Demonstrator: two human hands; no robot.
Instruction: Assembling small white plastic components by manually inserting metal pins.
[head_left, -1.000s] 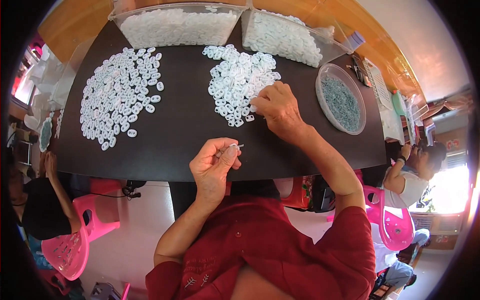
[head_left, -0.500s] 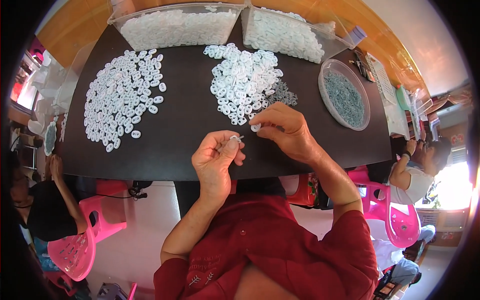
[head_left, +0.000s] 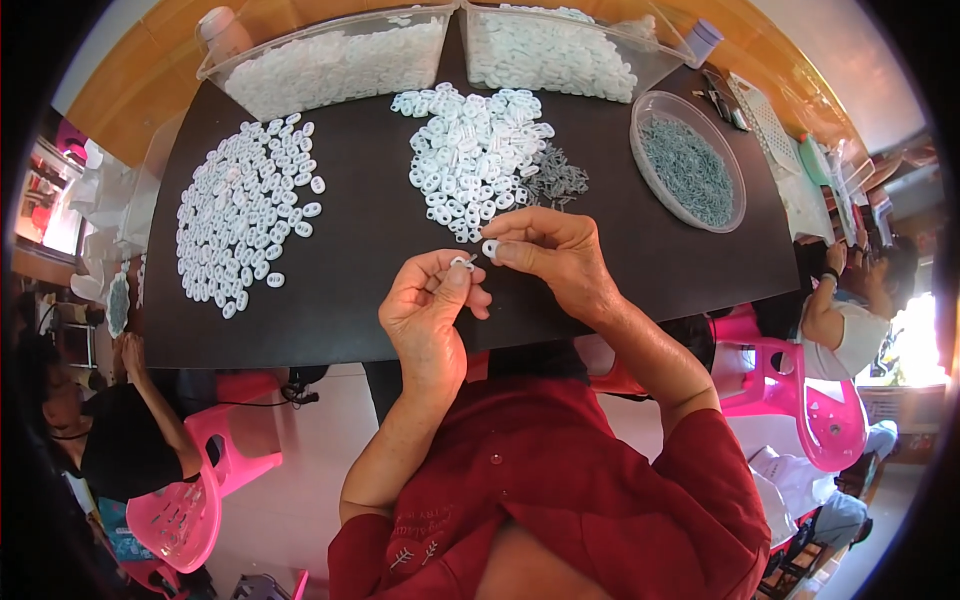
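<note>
My left hand (head_left: 430,300) pinches a small white plastic piece (head_left: 460,262) with a thin grey pin sticking out of it toward the right. Just beside it, my right hand (head_left: 560,255) holds a white oval plastic piece (head_left: 490,248) between thumb and forefinger, its hole showing. Only a narrow gap separates the two pieces. Beyond my hands lies a heap of loose white oval pieces (head_left: 465,150). A small pile of grey pins (head_left: 558,178) touches that heap's right side.
On the dark table (head_left: 360,230), more white ovals (head_left: 240,200) spread at the left. Two clear bins (head_left: 330,90) of white parts stand at the back. A round tub (head_left: 738,190) holds grey pins at the right. Other people sit on both sides near pink chairs (head_left: 205,500).
My right hand has brought its white oval piece left, close to the piece in my left hand. The whole view has shifted slightly.
</note>
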